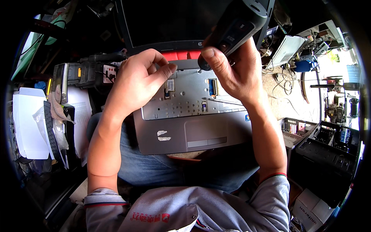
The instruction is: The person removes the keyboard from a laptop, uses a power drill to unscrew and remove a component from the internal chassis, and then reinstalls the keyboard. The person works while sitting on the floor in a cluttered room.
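Head view: a laptop (174, 124) lies across the person's thighs, in jeans (148, 170), with its bare metal plate (176, 103) facing up where the keys would sit. Its touchpad (206, 130) is on the side nearest the body, and torn white stickers (164, 137) mark the palm rest to the left.

The right hand (241, 73) has its fingers clamped around a black tool (234, 33), the thumb pressed along the near side. The tool slants, its lower end over the laptop's far edge; whether it touches cannot be told.

The left hand (139, 81) hovers over the far left corner of the plate, fingers curled, thumb and forefinger close to each other. I cannot tell if they meet or pinch something small.

Just beyond the laptop show a red object (181, 56) and a dark screen (166, 23). To the left, a dark keyboard (51, 125) leans beside a white box (31, 120), with a cloth (58, 103) near it. To the right are loose cables (285, 83), a black computer case (324, 152) and, lower down, a carton (311, 210).
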The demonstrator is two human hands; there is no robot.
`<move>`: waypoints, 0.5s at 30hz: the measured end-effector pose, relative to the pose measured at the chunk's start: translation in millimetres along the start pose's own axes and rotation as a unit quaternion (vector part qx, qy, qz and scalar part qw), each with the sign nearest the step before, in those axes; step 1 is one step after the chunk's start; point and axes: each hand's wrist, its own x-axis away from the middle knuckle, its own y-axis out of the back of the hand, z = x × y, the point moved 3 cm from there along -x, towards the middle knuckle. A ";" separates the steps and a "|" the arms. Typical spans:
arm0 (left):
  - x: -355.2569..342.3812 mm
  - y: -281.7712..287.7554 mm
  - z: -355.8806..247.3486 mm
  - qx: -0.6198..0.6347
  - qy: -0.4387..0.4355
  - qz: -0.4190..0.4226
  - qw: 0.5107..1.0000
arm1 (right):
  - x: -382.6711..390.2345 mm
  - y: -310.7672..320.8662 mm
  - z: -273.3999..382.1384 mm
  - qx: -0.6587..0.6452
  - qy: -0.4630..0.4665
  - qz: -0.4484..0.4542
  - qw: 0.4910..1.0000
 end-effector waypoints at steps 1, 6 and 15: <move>-0.1 -0.1 1.4 0.009 0.002 0.003 1.000 | -0.4 0.2 -0.8 0.003 -0.001 0.002 1.000; -0.4 -0.8 3.2 0.029 0.002 0.012 0.999 | -0.5 -1.9 -1.1 0.012 0.014 0.006 1.000; -1.3 -2.4 1.6 0.036 0.007 0.024 0.999 | -2.1 -0.8 -2.0 0.043 0.023 0.023 0.999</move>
